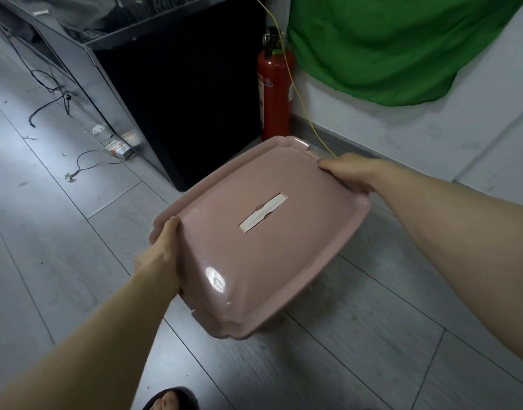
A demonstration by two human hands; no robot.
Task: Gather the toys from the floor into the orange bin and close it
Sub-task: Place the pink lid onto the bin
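A pinkish-orange domed bin lid (254,255) with a pale recessed handle (263,213) in its middle fills the centre of the view, above the grey plank floor. My left hand (159,250) grips its near-left rim, thumb on top. My right hand (347,174) grips the far-right rim, fingers curled over the edge. The bin body below is hidden by the lid, and I cannot tell whether the lid sits on it. No toys show.
A black cabinet (180,99) stands behind the lid, with a red fire extinguisher (273,93) beside it against the white wall. Green cloth (387,45) hangs at upper right. Loose black cables (50,93) and a small box (119,148) lie on the floor at left. My sandalled foot (171,400) is at the bottom.
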